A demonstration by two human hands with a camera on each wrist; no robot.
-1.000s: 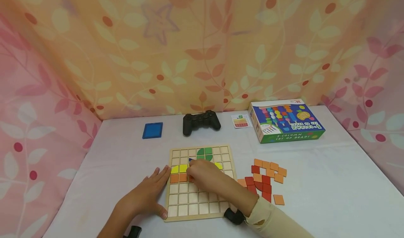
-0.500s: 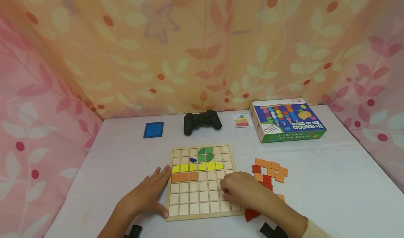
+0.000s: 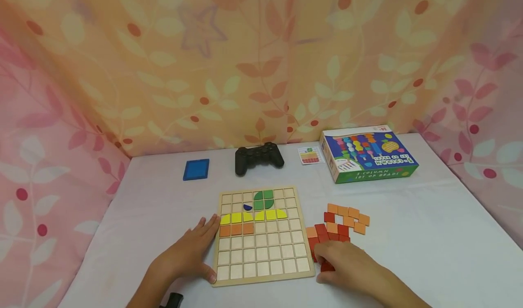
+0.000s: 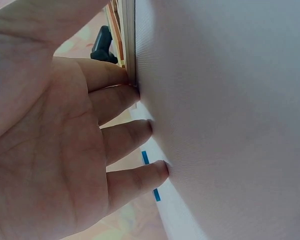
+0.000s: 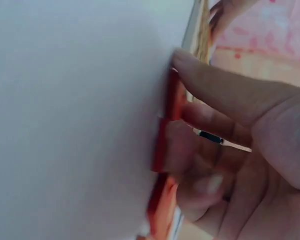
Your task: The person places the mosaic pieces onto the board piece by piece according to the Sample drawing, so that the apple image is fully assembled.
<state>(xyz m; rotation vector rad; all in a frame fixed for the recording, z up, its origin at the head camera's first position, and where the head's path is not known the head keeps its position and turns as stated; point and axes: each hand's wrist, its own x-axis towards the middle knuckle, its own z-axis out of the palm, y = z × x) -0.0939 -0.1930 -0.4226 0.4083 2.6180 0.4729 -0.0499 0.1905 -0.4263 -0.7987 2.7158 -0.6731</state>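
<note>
In the head view, my left hand [image 3: 188, 253] rests along the left edge of the wooden grid board [image 3: 263, 281], fingers spread and thumb at the near corner. The left wrist view shows its fingertips [image 4: 162, 170] down on the cloth, some against the board's side. My right hand [image 3: 347, 265] is at the near end of the red tile pile [image 3: 322, 231], right of the board. Its thumb and bent fingers lie around a red tile [image 5: 174, 95]; I cannot tell whether it is pinched. On the board are a yellow row [image 3: 236, 217], orange squares [image 3: 236, 229], green pieces [image 3: 263, 200] and a blue half-round piece [image 3: 247, 207].
Loose orange tiles [image 3: 348, 222] lie behind the red ones. Along the back stand a blue square tray [image 3: 196, 169], a black game controller [image 3: 259, 157], a small pattern card [image 3: 310, 155] and a bead set box [image 3: 369, 154]. Patterned curtains [image 3: 261, 72] enclose the table.
My right hand has moved from over the board's orange row, off to the right and down to the red tiles. It uncovers three orange squares and the yellow row. The left hand stays put.
</note>
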